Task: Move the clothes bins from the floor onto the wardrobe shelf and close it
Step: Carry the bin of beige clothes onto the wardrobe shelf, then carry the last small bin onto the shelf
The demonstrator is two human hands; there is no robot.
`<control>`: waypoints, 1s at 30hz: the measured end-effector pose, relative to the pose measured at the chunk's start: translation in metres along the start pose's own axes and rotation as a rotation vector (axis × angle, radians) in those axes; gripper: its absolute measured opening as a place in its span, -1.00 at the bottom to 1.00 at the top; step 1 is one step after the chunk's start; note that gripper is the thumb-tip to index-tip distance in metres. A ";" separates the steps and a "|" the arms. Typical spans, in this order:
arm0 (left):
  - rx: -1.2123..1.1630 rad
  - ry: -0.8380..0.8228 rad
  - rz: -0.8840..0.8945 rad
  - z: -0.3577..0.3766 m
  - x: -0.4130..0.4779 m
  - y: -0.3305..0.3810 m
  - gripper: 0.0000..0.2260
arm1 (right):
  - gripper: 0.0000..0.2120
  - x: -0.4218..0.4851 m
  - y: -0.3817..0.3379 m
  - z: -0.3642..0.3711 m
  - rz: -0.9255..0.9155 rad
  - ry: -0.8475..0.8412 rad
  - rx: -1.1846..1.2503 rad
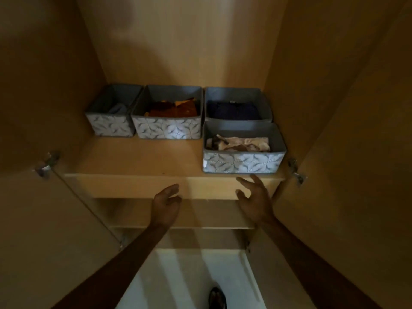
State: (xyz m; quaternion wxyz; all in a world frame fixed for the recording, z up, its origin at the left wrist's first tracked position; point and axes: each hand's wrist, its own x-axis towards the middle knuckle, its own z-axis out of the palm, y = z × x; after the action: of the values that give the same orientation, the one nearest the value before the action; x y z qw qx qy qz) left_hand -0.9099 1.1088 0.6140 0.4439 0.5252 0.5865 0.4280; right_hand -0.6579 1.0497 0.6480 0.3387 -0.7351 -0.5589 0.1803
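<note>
Several grey leaf-patterned fabric bins stand on the wardrobe shelf (138,157). At the back left is a small bin (111,126) with a blue cloth, beside it a bin (168,129) with orange and brown clothes, and at the back right a bin (237,94) with dark blue clothes. A bin (243,161) with pale clothes sits at the shelf's front right. My left hand (166,204) and my right hand (254,197) hover just below the shelf's front edge, fingers relaxed, holding nothing. My right fingertips are close under the front right bin.
Both wardrobe doors stand open, the left door (33,230) and the right door (356,175), with metal hinges (48,163) at shelf height. Lower shelves (200,219) lie beneath. White floor (189,275) and a dark sandal (217,297) show at the bottom.
</note>
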 end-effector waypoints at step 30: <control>-0.307 1.436 -0.754 0.012 -0.647 -0.113 -0.68 | -0.48 -0.416 -0.036 0.126 -0.832 -1.658 -0.065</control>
State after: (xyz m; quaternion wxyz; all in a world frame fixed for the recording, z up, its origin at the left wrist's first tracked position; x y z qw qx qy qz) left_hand -0.8901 0.4554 0.5482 0.1418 -0.1747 0.7993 0.5572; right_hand -0.8931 0.6998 0.5369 -0.1526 -0.1205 -0.8459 0.4967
